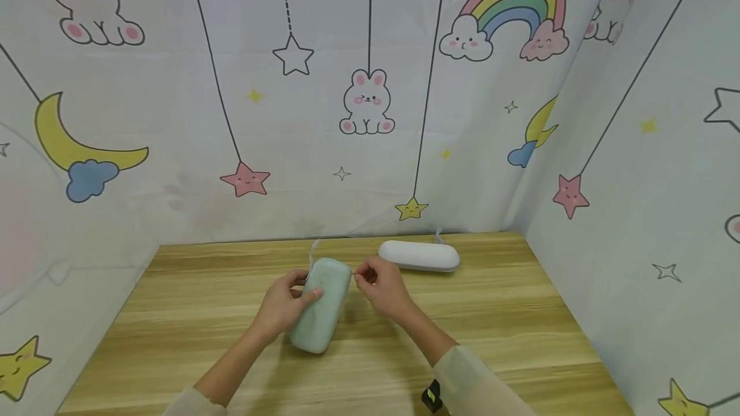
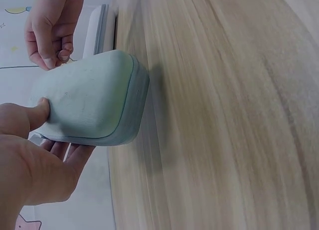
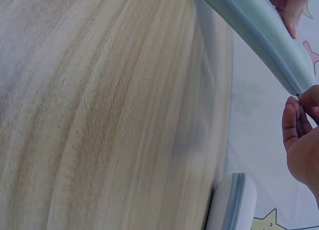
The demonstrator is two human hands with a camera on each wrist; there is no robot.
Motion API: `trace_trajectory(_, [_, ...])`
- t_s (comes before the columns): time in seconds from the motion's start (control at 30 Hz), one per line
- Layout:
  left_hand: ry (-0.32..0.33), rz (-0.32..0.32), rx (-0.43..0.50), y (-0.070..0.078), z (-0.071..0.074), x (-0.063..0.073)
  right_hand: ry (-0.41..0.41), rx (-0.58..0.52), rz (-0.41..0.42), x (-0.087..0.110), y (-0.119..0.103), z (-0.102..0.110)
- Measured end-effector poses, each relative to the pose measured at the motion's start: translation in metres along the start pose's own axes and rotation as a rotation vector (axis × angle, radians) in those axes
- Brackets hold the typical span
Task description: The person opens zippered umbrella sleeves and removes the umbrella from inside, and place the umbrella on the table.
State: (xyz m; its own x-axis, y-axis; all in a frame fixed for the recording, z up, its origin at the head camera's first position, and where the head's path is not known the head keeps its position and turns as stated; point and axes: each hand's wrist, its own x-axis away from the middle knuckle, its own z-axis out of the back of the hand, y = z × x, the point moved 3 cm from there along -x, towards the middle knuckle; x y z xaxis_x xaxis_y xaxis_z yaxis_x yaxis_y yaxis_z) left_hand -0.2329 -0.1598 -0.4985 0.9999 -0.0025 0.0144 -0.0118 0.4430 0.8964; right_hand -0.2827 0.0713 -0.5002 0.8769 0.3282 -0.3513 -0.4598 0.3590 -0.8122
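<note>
A pale green zip case point(image 1: 325, 307) with rounded corners is held up and tilted over the wooden table. My left hand point(image 1: 283, 305) grips it by its left side, thumb across the front face and fingers behind. At its upper right corner, my right hand point(image 1: 383, 284) pinches the zipper pull between thumb and fingertips, which mostly hide it. The right wrist view has the zip line running along the case's edge point(image 3: 259, 45) to those fingertips. In the left wrist view the case's lid point(image 2: 89, 95) looks closed. A thin light strap point(image 1: 313, 252) rises from its upper left.
Behind my right hand, a white elongated case point(image 1: 419, 255) lies near the table's back edge, with a small strap point(image 1: 439, 236) behind it. A small black object point(image 1: 431, 397) shows by my right sleeve. Printed cloth point(image 1: 324, 146) walls the table point(image 1: 491, 332) at the back and sides.
</note>
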Motion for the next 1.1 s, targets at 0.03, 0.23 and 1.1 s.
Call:
trace_trajectory(0.03, [0.004, 0.005, 0.003, -0.001, 0.0, 0.0, 0.0, 0.002, 0.0, 0.0, 0.0, 0.0])
trace_trajectory(0.23, [0.032, 0.024, 0.016, -0.005, -0.002, -0.002, -0.007, 0.001, -0.01, 0.0, 0.0, -0.003])
trace_trajectory(1.1, [0.0, 0.118, 0.015, -0.019, -0.007, 0.003, -0.034, -0.023, -0.012, 0.005, 0.022, -0.026])
